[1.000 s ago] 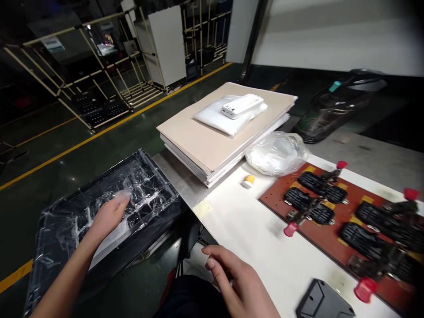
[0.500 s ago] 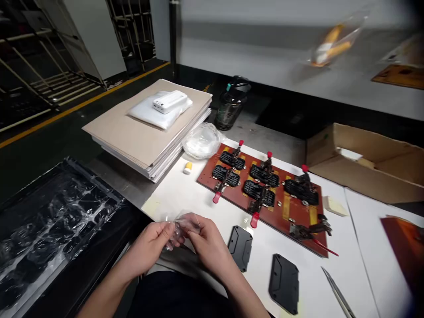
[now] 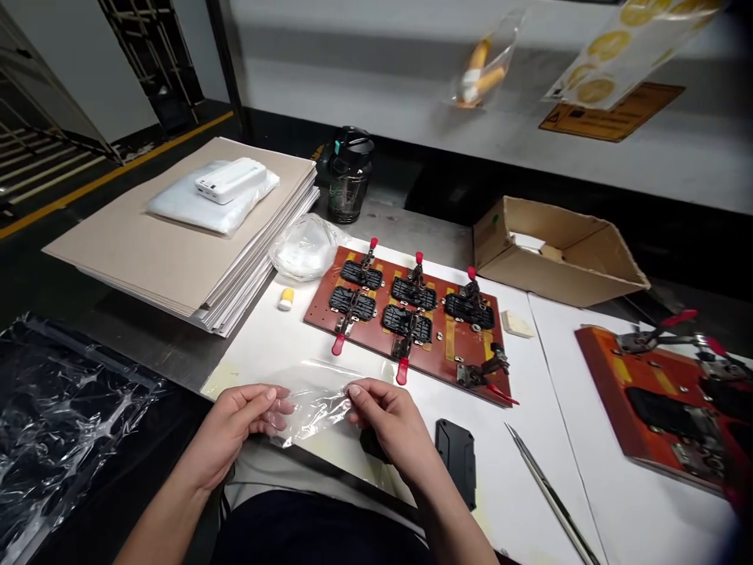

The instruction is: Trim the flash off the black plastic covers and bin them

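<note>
A clear plastic bag is stretched flat between my two hands above the front edge of the table. My left hand pinches its left end between thumb and fingers. The right end is gripped by my right hand. Part of a dark piece shows under my right hand; the rest is hidden. Right of that hand, a black rectangular cover lies on the white sheet. Metal tweezers rest farther right. Behind the bag is a red-brown fixture board with black parts under red-handled clamps.
Stacked cardboard sheets at left carry a white power bank. A yellow-and-white small bottle, a clear bag and a dark drinking bottle stand nearby. An open carton and a second fixture are at right.
My hands have moved apart, and the crumpled bag between them is now spread out. The view has turned right, bringing the second fixture further into sight.
</note>
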Available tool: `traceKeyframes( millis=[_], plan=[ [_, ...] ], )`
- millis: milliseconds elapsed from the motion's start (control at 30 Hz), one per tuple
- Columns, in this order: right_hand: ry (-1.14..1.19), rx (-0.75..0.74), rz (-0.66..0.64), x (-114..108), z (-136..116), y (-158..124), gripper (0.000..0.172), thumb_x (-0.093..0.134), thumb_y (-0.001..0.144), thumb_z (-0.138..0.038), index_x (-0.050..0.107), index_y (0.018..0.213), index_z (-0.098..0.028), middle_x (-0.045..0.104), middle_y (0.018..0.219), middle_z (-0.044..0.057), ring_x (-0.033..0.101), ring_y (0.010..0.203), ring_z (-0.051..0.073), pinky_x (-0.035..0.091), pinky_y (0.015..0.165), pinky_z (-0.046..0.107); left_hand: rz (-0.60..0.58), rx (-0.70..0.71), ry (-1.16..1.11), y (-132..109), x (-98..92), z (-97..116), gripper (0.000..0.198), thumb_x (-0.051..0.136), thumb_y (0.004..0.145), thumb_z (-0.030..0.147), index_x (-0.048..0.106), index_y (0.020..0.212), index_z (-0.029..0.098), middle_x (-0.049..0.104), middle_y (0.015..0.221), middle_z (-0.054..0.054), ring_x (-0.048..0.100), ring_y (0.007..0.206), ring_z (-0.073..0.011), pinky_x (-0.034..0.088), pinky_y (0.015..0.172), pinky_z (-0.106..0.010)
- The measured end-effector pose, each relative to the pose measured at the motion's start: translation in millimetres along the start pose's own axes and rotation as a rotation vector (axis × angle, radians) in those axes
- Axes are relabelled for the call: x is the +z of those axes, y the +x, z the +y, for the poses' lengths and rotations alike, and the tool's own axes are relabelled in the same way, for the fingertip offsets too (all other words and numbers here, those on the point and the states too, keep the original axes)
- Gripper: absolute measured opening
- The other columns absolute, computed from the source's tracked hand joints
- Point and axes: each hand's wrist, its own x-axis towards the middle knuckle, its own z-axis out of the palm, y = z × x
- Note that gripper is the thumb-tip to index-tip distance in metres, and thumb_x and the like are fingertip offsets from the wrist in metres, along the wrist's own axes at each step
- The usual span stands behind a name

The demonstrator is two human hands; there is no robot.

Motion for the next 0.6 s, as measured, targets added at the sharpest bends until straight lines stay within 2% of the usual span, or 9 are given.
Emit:
traceKeyframes(
  millis=[133,200,267,333,467,533,600],
  plan=[
    [-0.112,0.027,-0.002,5,2,4,0.044,0.063,0.086,-0.057,0.066,0.076,-0.015,0.066,0.067,0.003,0.049,0.057,0.011,0.034,0.054,0.024,0.044,0.078,0.046,-4,-3.7,-2,0.032,0.076,0.079,0.045,0.074,0.082,0.014,0.073,0.078,-0.008,0.061,0.064,-0.0124,0.047,0.059,-0.021],
    [-0.217,-0.018,0.047,10,2,4,0.042,0.062,0.087,-0.057,0.065,0.075,-0.016,0.064,0.067,0.001,0.048,0.058,0.011,0.034,0.054,0.023,0.065,0.117,0.025,-3,-3.6,-4,0.031,0.078,0.077,0.044,0.069,0.071,0.014,0.067,0.066,-0.003,0.054,0.057,-0.0099,0.043,0.055,-0.02],
    [-0.282,-0.088,0.104,13,1,4,0.038,0.061,0.089,-0.054,0.064,0.079,-0.018,0.063,0.071,0.001,0.05,0.062,0.012,0.037,0.058,0.024,0.089,0.144,-0.005,-1,-3.5,-5,0.032,0.079,0.076,0.043,0.064,0.068,0.016,0.061,0.061,0.0,0.049,0.055,-0.0088,0.04,0.054,-0.02],
    [-0.27,-0.135,0.104,14,-1,5,0.033,0.061,0.09,-0.05,0.064,0.085,-0.018,0.062,0.077,0.0,0.051,0.067,0.013,0.04,0.062,0.024,0.109,0.173,0.008,0,-4.7,-5,0.031,0.078,0.077,0.043,0.065,0.071,0.016,0.058,0.061,0.001,0.048,0.057,-0.0095,0.04,0.056,-0.021],
    [-0.165,-0.102,-0.072,10,-2,5,0.029,0.062,0.089,-0.043,0.068,0.102,-0.018,0.058,0.074,-0.002,0.05,0.067,0.012,0.039,0.063,0.023,0.152,0.241,0.118,6,-11.6,0,0.032,0.072,0.082,0.047,0.071,0.09,0.016,0.063,0.074,-0.003,0.053,0.068,-0.0135,0.044,0.065,-0.023],
    [-0.153,-0.072,-0.133,11,-1,3,0.028,0.06,0.09,-0.043,0.07,0.095,-0.017,0.058,0.07,-0.002,0.05,0.064,0.012,0.038,0.061,0.024,0.189,0.273,0.178,8,-14.2,2,0.035,0.069,0.084,0.047,0.071,0.1,0.017,0.066,0.082,-0.004,0.054,0.072,-0.015,0.045,0.068,-0.025],
    [-0.172,-0.049,-0.086,13,0,1,0.027,0.061,0.089,-0.042,0.068,0.083,-0.017,0.062,0.069,-0.001,0.053,0.063,0.012,0.039,0.061,0.024,0.359,0.361,0.29,5,-12.7,5,0.034,0.068,0.084,0.046,0.069,0.105,0.019,0.065,0.089,-0.004,0.055,0.076,-0.0162,0.045,0.071,-0.025]
  ],
)
